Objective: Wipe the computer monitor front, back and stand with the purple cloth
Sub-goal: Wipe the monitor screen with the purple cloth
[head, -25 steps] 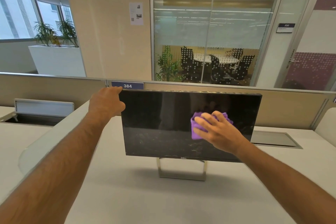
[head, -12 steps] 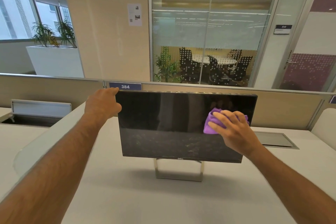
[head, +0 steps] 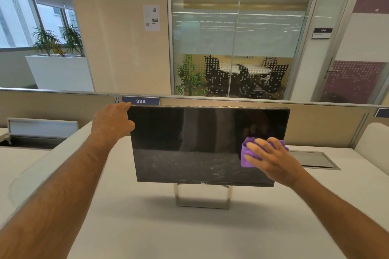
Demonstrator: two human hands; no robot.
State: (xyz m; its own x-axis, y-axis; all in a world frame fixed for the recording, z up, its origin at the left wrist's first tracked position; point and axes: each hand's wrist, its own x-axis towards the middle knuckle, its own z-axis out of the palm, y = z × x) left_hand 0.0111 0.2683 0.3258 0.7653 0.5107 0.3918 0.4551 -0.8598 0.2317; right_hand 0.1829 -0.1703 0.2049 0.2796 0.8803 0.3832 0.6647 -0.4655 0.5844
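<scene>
Head view, the only cam: a person's two bare forearms reach fwd over a pale desk point(head: 117, 235) toward a black computer monitor point(head: 189, 143) standing upright near the desk's far edge, w/ a low partition behind it. Left hand point(head: 111, 121) grips the monitor's top-left corner, thumb against the screen edge, apparently steadying it. Right hand point(head: 271, 157) presses the purple cloth point(head: 249, 154) flat against the right part of the screen, about mid-height, fingers spread and nearly straight over the bunched fabric, so pressing more than clenching. Upper screen looks dark and fairly clean; lower half shows pale smudges and streaks, esp. centre and lower right. Metal stand point(head: 203, 201), an open rectangular frame, sits below the bezel, untouched by either hand. Progress, as a judgement: front wipe is underway but not finished, since the lower band looks dirty. Back is hidden from this angle, can't tell its condition; back and stand most likely remain to do.
</scene>
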